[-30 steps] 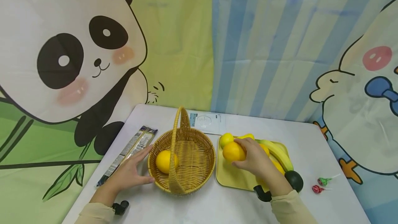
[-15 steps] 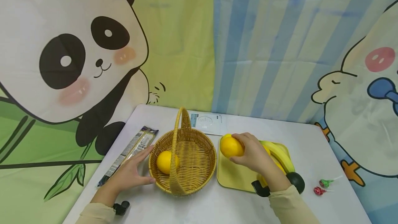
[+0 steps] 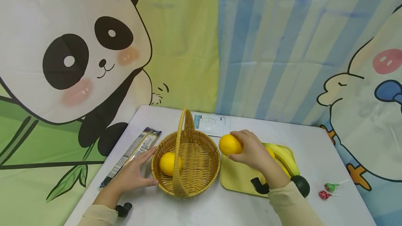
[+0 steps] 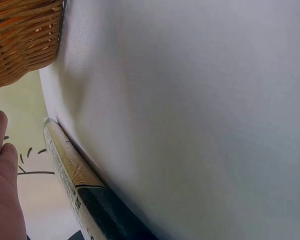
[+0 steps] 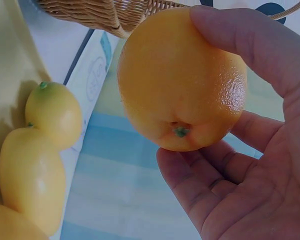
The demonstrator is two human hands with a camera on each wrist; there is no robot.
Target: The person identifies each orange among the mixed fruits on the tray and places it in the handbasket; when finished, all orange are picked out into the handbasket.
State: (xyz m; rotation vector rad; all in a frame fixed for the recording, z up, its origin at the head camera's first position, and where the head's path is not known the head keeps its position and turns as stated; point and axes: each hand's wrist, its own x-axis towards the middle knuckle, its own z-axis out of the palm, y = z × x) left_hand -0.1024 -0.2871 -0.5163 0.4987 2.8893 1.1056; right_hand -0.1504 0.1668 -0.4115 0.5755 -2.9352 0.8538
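Note:
My right hand [image 3: 251, 151] grips an orange [image 3: 230, 145] above the tray's left edge; the right wrist view shows the orange [image 5: 182, 82] between thumb and fingers, its green stem end facing the camera. Left of it stands a round wicker basket [image 3: 201, 184] with a tall handle [image 3: 178, 142]. Inside lies another orange [image 3: 168, 164]. My left hand [image 3: 136, 173] is at the basket's left side, fingers spread and fairly straight, fingertips at the rim. The yellow tray [image 3: 235, 179] holds a banana [image 3: 285, 158] and other yellow fruits, partly hidden by my right hand.
A dark green round fruit [image 3: 300, 186] sits at the tray's right corner. Two lollipops [image 3: 329, 187] lie farther right. A long flat packet [image 3: 133, 154] lies left of the basket, and a clear flat package [image 3: 211, 125] behind it. Two yellow fruits [image 5: 32, 180] show in the right wrist view.
My right hand has lifted the orange and carried it left from over the tray's fruits toward the basket. The left hand stays beside the basket. The head view has shifted slightly.

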